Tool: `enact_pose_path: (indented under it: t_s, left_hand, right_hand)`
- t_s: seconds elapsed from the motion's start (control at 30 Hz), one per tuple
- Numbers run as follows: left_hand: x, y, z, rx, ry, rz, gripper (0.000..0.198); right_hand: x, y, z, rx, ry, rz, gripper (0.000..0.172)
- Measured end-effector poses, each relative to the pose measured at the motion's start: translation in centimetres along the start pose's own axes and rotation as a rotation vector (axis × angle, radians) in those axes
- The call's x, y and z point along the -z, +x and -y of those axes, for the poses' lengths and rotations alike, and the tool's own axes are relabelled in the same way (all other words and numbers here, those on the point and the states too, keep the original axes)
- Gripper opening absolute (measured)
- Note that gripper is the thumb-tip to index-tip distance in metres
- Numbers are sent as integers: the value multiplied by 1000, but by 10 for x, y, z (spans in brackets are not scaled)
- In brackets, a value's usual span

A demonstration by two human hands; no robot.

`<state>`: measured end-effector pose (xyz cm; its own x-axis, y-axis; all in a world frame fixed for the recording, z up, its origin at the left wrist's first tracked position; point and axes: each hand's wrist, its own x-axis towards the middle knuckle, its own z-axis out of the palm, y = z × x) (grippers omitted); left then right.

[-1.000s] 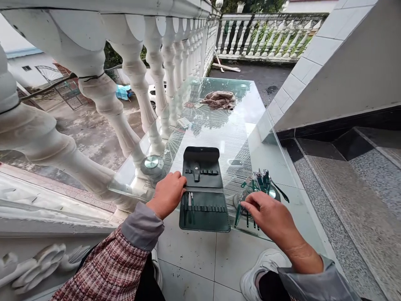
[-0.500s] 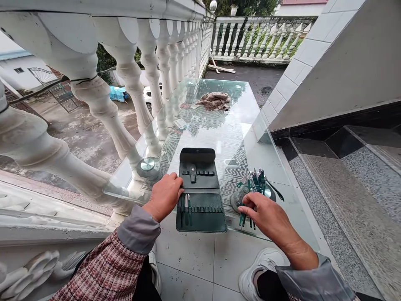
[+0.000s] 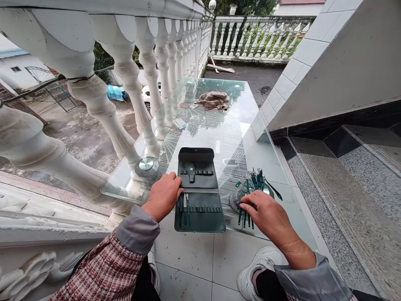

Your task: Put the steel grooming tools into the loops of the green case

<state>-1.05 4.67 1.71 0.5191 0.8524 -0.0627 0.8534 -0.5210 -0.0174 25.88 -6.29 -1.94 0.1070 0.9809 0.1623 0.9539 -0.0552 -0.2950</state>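
Note:
A dark green case (image 3: 200,220) lies unfolded at the near edge of the glass table, with a few slim tools (image 3: 186,205) in the left loops of its lower half. My left hand (image 3: 164,195) grips the case's left edge near the fold, fingers closed. To the right, a bunch of green and silver tools (image 3: 257,179) rests on the glass. My right hand (image 3: 266,213) is over the near part of that bunch, thumb and fingers pinched together. What is between its fingertips is too small to make out.
The glass table (image 3: 216,133) carries a crumpled brown cloth (image 3: 213,100) at its far end and a small card (image 3: 179,123) at the left. White balusters (image 3: 103,100) run along the left side; stone steps (image 3: 351,200) stand at the right.
My right hand has shifted slightly over the bunch of tools, its fingertips a little higher. My left hand stays on the case. The whole view has moved slightly.

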Motion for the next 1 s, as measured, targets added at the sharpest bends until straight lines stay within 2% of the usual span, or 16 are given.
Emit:
enact_pose_path:
  t_s: [0.17,0.33,0.47,0.63,1.0]
  left_hand:
    - [1,0,0,0,0,1,13]
    - [1,0,0,1,-5,3,13]
    - [0,0,-1,0,-7,4,13]
    - [-1,1,-2,1,3,3,13]
    - [1,-1,-2,6,-16,10,14]
  right_hand:
    - [-1,1,7,72,-17,-17,21]
    - [2,1,7,2,-33,-101,21]
    - [0,3,14,-41,-147,-46,21]
    - [-3,10,30,-57,-207,33,11]
    - [-10,15,44,-18,-189,81,18]
